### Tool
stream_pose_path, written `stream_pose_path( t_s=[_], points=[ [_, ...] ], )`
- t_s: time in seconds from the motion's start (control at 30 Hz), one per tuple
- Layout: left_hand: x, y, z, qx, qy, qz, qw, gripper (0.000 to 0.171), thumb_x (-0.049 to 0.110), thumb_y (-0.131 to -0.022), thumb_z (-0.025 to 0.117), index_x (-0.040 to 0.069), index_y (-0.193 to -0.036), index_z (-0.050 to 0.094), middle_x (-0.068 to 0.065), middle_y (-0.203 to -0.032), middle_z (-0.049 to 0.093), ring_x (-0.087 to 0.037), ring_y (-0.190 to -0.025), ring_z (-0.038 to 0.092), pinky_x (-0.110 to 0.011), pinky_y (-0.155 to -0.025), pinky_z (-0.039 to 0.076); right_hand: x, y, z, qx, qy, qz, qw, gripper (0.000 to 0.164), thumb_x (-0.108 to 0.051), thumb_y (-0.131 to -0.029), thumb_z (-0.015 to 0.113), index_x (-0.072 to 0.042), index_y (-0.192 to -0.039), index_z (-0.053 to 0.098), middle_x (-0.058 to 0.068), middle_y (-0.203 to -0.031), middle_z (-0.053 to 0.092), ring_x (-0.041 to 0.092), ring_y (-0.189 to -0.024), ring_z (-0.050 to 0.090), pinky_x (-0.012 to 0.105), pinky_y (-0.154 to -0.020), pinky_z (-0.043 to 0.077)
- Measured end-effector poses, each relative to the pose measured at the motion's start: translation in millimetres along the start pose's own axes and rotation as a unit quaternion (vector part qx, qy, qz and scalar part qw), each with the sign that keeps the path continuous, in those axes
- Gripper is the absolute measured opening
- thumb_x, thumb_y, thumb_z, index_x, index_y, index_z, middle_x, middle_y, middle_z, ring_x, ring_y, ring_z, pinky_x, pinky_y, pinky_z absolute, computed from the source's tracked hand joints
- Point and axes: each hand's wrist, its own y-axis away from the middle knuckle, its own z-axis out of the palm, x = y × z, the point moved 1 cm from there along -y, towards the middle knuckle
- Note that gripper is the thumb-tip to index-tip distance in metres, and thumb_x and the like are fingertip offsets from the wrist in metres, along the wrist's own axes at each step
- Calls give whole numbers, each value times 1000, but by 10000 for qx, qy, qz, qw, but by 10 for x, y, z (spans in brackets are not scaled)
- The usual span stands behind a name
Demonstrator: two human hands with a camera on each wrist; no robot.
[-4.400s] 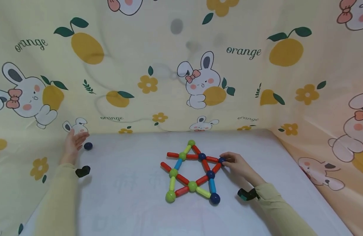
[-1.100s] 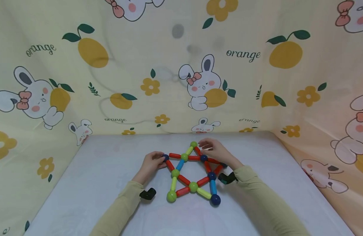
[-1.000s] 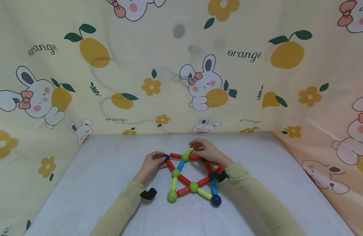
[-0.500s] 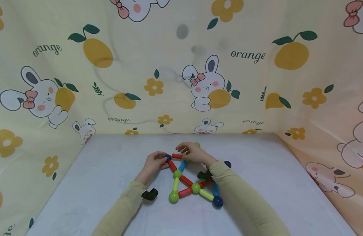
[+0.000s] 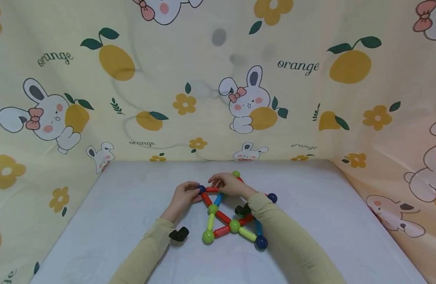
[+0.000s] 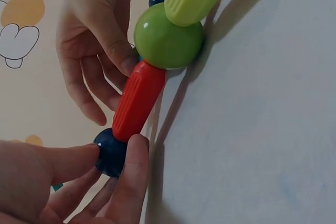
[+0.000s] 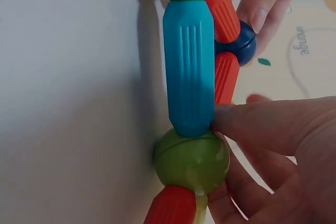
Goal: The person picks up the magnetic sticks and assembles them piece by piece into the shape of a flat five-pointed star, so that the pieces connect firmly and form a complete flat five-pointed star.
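A star of magnetic rods and balls lies on the table. My left hand [image 5: 182,199] pinches the dark blue ball [image 6: 109,153] at the star's left corner between thumb and fingers. A red rod [image 6: 139,100] runs from that ball to a green ball [image 6: 168,38]. My right hand [image 5: 229,185] reaches over the star's upper part, thumb and finger about a second red rod [image 5: 212,190], whose other end meets the blue ball. In the right wrist view, a light blue rod [image 7: 189,66] and another green ball [image 7: 191,161] sit beside the right thumb. My right forearm covers part of the star.
The star's near corners are a green ball [image 5: 208,236] and a dark blue ball [image 5: 261,242]. Another dark blue ball [image 5: 272,198] marks the right corner. Behind the white table [image 5: 140,236] hangs a printed cloth [image 5: 204,59].
The left hand has brought the dark blue ball from the far left to the star. The right hand has moved left from the right corner, and the upper red rod has swung onto that ball.
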Motion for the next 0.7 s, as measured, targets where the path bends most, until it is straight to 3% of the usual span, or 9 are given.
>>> stream_pose_path(
  t_s=[0.17, 0.3, 0.5, 0.7],
  points=[
    [-5, 2, 32, -57, -141, -27, 9999, 30, 3, -95, 57, -1, -125, 55, -21, -118, 56, -22, -86, 66, -32, -77, 56, 27, 71, -36, 35, -107, 2, 9999, 40, 6, -89, 60, -4, -127, 56, 7, -107, 64, 16, -93, 60, 31, -84, 51],
    [-20, -16, 45, -86, -481, -37, 9988, 28, 5, -94, 59, 0, -122, 58, -19, -112, 59, -21, -82, 65, -31, -74, 56, 74, 230, -183, 299, -464, -101, 9984, 36, 1, -92, 59, -4, -127, 56, 14, -113, 64, 21, -101, 59, 37, -89, 50],
    [2, -70, -21, -159, -1080, 103, 9940, 26, 9, -94, 60, 2, -119, 61, -15, -105, 63, -19, -76, 63, -29, -70, 56, 193, 662, -547, 893, -1044, 54, 9905, 32, -5, -95, 58, -8, -127, 57, 16, -117, 61, 29, -106, 59, 43, -90, 50],
    [85, -102, -129, -157, -1403, 148, 9899, 28, 12, -94, 61, 3, -120, 62, -12, -105, 64, -21, -80, 63, -30, -75, 55, 380, 1157, -831, 1101, -971, 523, 9878, 33, -13, -96, 59, -7, -128, 56, 14, -117, 62, 31, -109, 58, 43, -91, 50]
  ],
)
